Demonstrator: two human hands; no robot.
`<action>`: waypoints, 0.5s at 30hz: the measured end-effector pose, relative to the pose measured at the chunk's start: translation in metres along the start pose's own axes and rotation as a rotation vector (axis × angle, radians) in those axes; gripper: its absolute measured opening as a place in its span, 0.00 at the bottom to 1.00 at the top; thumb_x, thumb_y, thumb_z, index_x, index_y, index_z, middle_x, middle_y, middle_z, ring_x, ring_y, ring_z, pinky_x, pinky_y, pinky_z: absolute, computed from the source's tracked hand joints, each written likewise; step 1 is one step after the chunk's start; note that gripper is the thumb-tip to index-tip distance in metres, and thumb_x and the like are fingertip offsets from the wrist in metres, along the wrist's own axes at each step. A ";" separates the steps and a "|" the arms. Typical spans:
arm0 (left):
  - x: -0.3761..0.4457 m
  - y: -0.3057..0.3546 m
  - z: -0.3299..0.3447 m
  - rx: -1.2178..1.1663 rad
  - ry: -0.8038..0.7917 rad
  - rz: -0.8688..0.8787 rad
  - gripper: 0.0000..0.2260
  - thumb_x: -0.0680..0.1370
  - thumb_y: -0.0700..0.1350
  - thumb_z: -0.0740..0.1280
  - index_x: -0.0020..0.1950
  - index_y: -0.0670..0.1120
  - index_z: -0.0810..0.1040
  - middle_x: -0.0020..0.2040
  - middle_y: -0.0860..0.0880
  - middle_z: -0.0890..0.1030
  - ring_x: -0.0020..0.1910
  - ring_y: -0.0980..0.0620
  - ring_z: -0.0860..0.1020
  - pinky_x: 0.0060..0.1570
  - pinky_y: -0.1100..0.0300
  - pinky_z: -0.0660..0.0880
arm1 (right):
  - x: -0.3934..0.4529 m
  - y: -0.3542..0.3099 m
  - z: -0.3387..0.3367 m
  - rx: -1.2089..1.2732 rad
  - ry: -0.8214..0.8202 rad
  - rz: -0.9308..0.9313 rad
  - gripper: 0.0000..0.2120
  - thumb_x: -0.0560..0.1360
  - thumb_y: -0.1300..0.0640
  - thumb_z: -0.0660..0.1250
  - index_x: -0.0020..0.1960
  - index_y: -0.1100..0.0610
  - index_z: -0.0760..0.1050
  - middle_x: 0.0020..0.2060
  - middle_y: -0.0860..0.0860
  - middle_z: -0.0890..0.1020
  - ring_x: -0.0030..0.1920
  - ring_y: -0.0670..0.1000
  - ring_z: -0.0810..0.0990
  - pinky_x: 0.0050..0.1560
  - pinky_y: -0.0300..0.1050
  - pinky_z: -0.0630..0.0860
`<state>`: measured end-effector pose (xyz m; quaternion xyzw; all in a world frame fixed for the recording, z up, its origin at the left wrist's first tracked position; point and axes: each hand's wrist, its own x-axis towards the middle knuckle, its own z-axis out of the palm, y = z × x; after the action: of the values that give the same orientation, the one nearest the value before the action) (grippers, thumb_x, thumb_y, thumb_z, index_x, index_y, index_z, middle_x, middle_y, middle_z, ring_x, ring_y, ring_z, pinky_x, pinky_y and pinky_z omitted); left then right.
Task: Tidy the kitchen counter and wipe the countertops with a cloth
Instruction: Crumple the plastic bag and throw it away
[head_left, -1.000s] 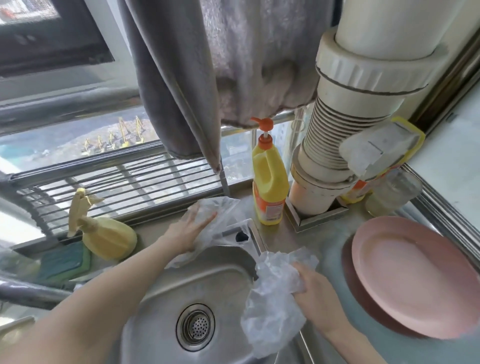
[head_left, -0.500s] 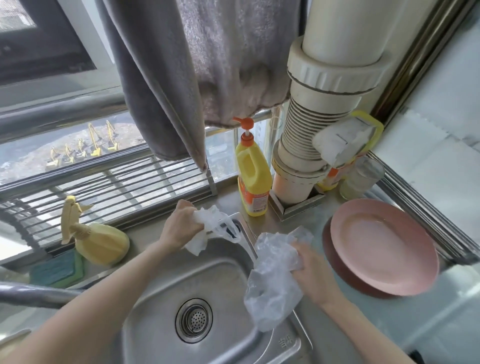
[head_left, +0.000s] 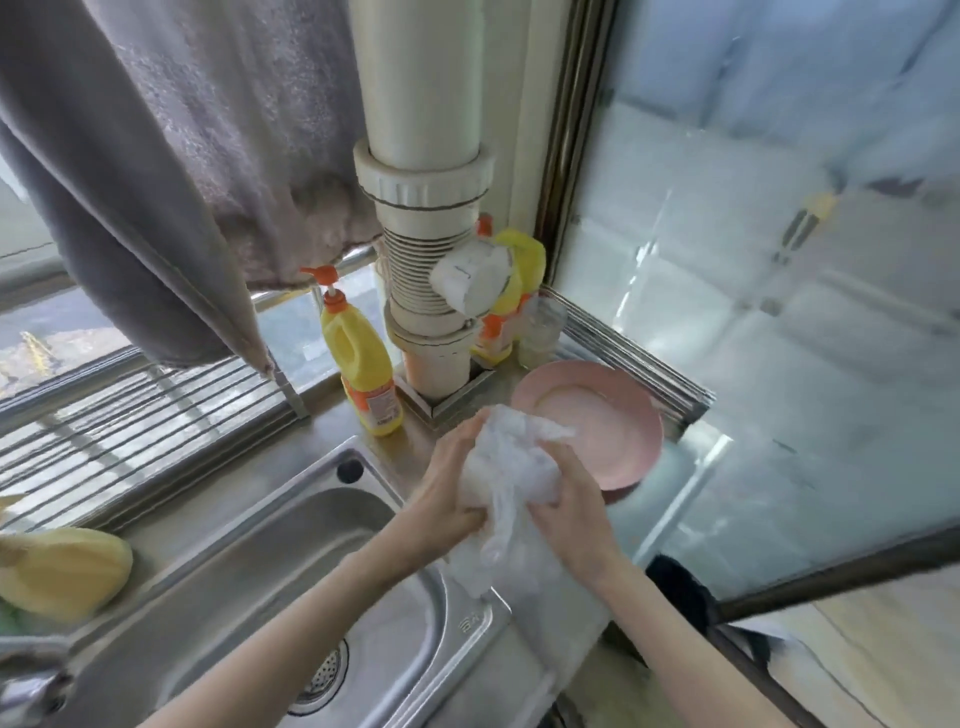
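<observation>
Your left hand (head_left: 447, 483) and right hand (head_left: 569, 512) were both clenched around one crumpled wad of thin clear plastic bags (head_left: 511, 467), fingers curled into it from either side, with a loose tail of plastic hanging below your wrists. You held the wad above the stainless steel counter (head_left: 410, 447), over the strip between the sink's right rim and the plates. Just beyond your right hand lay the round pink plastic plate (head_left: 602, 410), stacked on a darker one and touching the ribbed metal edging in the corner. The yellow dish-soap bottle with an orange pump (head_left: 361, 364) stood beside the wide cream drain pipe (head_left: 426, 208); its orange label was too blurred to read. A small embossed mark on the stainless steel sink (head_left: 249, 561) rim was likewise illegible. Left of your arms, the basin lay open.
</observation>
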<state>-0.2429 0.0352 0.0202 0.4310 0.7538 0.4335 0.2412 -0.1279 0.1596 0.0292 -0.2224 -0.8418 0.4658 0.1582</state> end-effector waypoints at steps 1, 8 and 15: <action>0.003 0.009 0.009 0.044 -0.050 0.074 0.45 0.69 0.40 0.71 0.69 0.66 0.43 0.69 0.68 0.46 0.71 0.67 0.48 0.67 0.78 0.46 | -0.006 0.003 -0.012 0.031 -0.045 0.007 0.25 0.67 0.70 0.69 0.60 0.51 0.70 0.54 0.50 0.77 0.54 0.43 0.74 0.54 0.32 0.70; 0.035 0.051 0.073 0.220 -0.244 0.208 0.19 0.70 0.50 0.70 0.59 0.58 0.71 0.56 0.55 0.75 0.54 0.57 0.75 0.54 0.54 0.73 | -0.052 0.025 -0.110 0.108 -0.257 0.158 0.21 0.71 0.66 0.67 0.58 0.45 0.72 0.53 0.45 0.78 0.53 0.36 0.76 0.55 0.37 0.74; 0.076 0.093 0.167 0.229 -0.153 0.127 0.07 0.69 0.44 0.66 0.47 0.48 0.75 0.46 0.50 0.79 0.44 0.49 0.77 0.44 0.48 0.76 | -0.121 0.057 -0.177 -0.055 0.017 0.181 0.48 0.64 0.37 0.72 0.68 0.27 0.39 0.70 0.29 0.34 0.71 0.34 0.36 0.70 0.43 0.49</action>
<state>-0.1178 0.1983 0.0163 0.5341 0.7489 0.3250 0.2195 0.0723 0.2497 0.0647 -0.3058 -0.8293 0.4531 0.1163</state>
